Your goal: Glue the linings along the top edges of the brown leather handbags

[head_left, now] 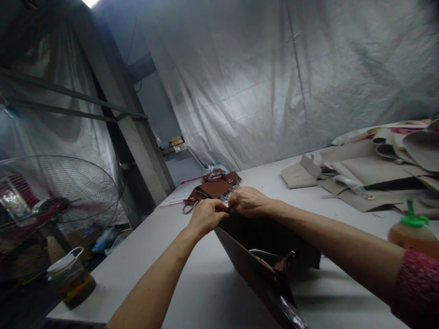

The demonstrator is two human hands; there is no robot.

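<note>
My left hand (206, 216) and my right hand (249, 202) meet over the far end of a dark brown leather bag (260, 256) that lies on the white table (171, 256). Both hands are closed, fingers pinching the bag's upper edge close together. The bag's mouth gapes toward me, and a shiny metal fitting (274, 260) shows inside it. Just beyond my hands lies a small heap of brown leather pieces with metal rings (214, 186).
Beige material sheets and cut pieces (370, 173) are piled at the table's right. A squeeze bottle with a green cap (413, 233) stands at the right edge. A glass jar of dark liquid (70, 281) sits on the near left corner. A standing fan (51, 205) is left of the table.
</note>
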